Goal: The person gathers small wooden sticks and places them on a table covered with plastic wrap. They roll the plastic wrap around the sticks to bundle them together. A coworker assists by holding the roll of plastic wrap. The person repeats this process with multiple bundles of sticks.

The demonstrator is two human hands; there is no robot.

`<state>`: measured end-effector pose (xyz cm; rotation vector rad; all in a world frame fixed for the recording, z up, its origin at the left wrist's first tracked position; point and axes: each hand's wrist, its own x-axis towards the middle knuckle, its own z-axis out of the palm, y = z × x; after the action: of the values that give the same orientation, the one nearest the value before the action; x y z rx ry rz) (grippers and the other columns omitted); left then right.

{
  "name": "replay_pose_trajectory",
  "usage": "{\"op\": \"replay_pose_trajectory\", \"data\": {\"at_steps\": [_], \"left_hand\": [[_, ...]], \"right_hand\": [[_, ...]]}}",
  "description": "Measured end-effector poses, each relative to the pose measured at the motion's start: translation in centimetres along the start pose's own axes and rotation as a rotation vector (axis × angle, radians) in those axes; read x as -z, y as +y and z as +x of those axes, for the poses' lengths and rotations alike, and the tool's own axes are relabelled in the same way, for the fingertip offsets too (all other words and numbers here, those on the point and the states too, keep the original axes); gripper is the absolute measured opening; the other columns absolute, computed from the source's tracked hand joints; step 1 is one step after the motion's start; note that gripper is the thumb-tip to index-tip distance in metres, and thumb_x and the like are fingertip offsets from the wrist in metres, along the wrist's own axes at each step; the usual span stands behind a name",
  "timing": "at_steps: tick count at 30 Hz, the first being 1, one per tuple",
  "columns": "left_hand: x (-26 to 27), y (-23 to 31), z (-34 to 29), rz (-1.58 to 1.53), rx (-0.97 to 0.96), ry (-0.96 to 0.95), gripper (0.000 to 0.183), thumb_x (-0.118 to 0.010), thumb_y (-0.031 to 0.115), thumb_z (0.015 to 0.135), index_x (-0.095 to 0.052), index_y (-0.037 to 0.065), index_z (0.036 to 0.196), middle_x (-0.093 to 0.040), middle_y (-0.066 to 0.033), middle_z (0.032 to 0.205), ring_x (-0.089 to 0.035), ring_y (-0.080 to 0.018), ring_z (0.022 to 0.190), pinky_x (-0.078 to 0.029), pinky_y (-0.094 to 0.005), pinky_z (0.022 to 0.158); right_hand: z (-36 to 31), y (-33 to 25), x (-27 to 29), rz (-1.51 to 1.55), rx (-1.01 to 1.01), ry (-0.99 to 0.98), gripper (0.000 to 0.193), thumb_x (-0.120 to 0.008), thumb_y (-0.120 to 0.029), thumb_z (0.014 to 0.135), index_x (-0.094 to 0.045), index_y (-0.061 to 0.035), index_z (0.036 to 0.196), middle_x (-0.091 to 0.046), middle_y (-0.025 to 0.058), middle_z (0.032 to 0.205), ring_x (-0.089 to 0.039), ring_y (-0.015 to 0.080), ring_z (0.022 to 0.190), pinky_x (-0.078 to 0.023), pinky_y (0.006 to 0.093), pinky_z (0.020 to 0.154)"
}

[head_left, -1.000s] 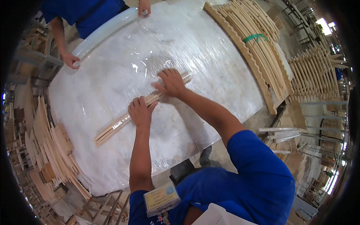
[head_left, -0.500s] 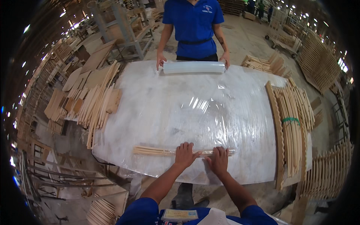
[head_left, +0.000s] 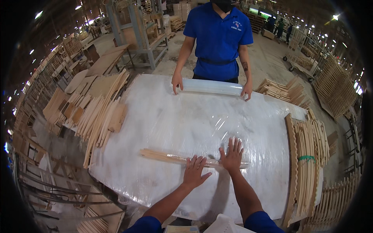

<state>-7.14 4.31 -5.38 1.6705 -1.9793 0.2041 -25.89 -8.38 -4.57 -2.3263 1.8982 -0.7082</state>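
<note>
A slim bundle of pale wooden sticks (head_left: 161, 155) lies crosswise on the near half of the table, its right part under clear, shiny plastic film. My left hand (head_left: 194, 173) rests with fingers spread at the bundle's middle, fingertips over it. My right hand (head_left: 232, 155) is flat and open across the bundle near its right end, fingers pointing away from me. Across the table, a co-worker in a blue shirt (head_left: 217, 39) has both hands at the ends of a roll of clear plastic film (head_left: 211, 87). Film spreads over the tabletop between the roll and me.
The whitish table (head_left: 155, 112) carries loose wooden strips (head_left: 101, 112) along its left side. On its right side lie stacked sticks (head_left: 306, 167) with a green tie. Wooden racks (head_left: 336, 83), a wheeled cart (head_left: 301, 62) and a metal frame (head_left: 142, 35) stand around on the floor.
My fingers have gone from curling over the bundle to lying spread and flat. My right hand reaches farther across it. The view has shifted, showing more of the co-worker.
</note>
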Motion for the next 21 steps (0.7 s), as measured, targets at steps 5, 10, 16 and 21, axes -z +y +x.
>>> {"op": "replay_pose_trajectory", "data": {"at_steps": [5, 10, 16, 21], "left_hand": [[-1.3, -1.9, 6.6, -0.070, -0.016, -0.109, 0.079, -0.077, 0.071, 0.082, -0.067, 0.006, 0.127, -0.065, -0.0107, 0.119, -0.059, -0.0311, 0.114, -0.040, -0.0535, 0.110], [-0.3, -3.5, 2.7, 0.072, 0.020, -0.177, 0.069, -0.076, 0.069, 0.082, -0.068, 0.009, 0.115, -0.065, -0.0077, 0.105, -0.061, -0.0267, 0.106, -0.044, -0.0480, 0.102], [3.4, 3.1, -5.8, -0.004, -0.054, -0.283, 0.070, -0.076, 0.069, 0.084, -0.067, 0.008, 0.118, -0.065, -0.0085, 0.105, -0.061, -0.0271, 0.105, -0.044, -0.0472, 0.101], [5.1, 5.0, -8.4, -0.029, 0.039, -0.334, 0.080, -0.073, 0.074, 0.086, -0.066, 0.005, 0.127, -0.063, -0.0151, 0.128, -0.057, -0.0352, 0.124, -0.040, -0.0527, 0.110]], "right_hand": [[3.5, 2.7, -0.3, 0.221, 0.043, 0.140, 0.056, -0.073, -0.051, 0.098, -0.066, -0.0026, 0.125, -0.067, 0.0219, 0.121, -0.061, 0.0439, 0.117, -0.047, 0.0560, 0.102], [-6.1, 0.1, 2.0, 0.084, 0.254, 0.006, 0.061, -0.078, -0.063, 0.088, -0.067, -0.0057, 0.105, -0.067, 0.0132, 0.097, -0.063, 0.0356, 0.098, -0.048, 0.0490, 0.091], [-17.0, 2.6, 6.0, 0.075, 0.260, 0.031, 0.069, -0.081, -0.071, 0.079, -0.065, -0.0081, 0.101, -0.063, 0.0101, 0.093, -0.061, 0.0337, 0.093, -0.045, 0.0495, 0.088], [-22.9, 1.5, 7.3, 0.007, 0.193, 0.072, 0.074, -0.084, -0.054, 0.087, -0.062, -0.0045, 0.137, -0.063, 0.0208, 0.136, -0.057, 0.0449, 0.132, -0.039, 0.0617, 0.117]]}}
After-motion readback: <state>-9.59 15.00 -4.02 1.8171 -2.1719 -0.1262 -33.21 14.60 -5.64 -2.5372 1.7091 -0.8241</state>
